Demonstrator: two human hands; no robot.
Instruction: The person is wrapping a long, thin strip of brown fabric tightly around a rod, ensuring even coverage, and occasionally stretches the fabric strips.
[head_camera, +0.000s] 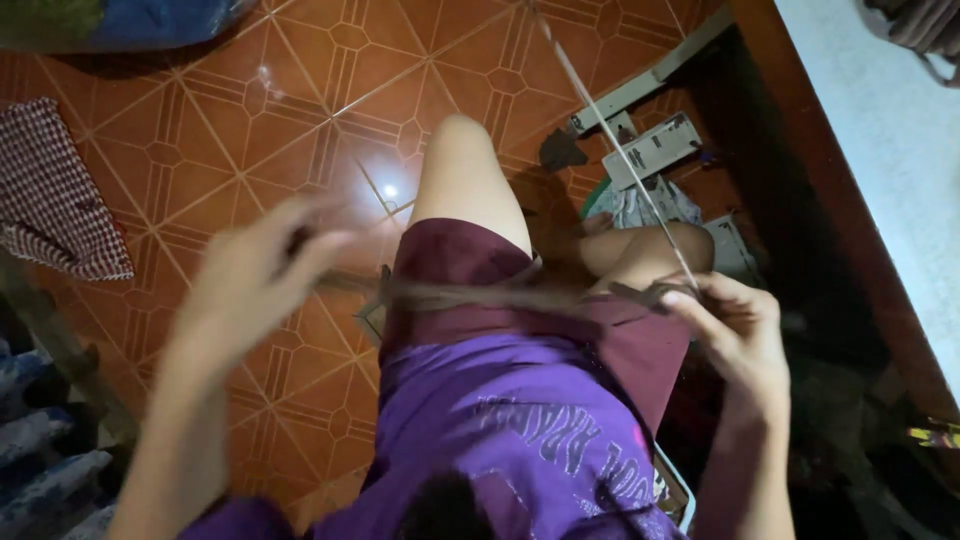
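Note:
I look down at my own lap, in a purple shirt (520, 430) and maroon shorts (460, 260). My left hand (255, 285) is raised at the left, blurred, its fingers closed on the end of a brownish strand (470, 295). The strand stretches level across my lap to my right hand (735, 335), which pinches its other end. From the right hand a thin pale cord (610, 140) runs taut up and away to the top of the view.
Orange patterned floor tiles (250, 120) lie below. A checkered cloth (50, 200) lies at the left. White boxes (655, 150) and clutter sit under a red-edged table (850, 200) with a pale top at the right.

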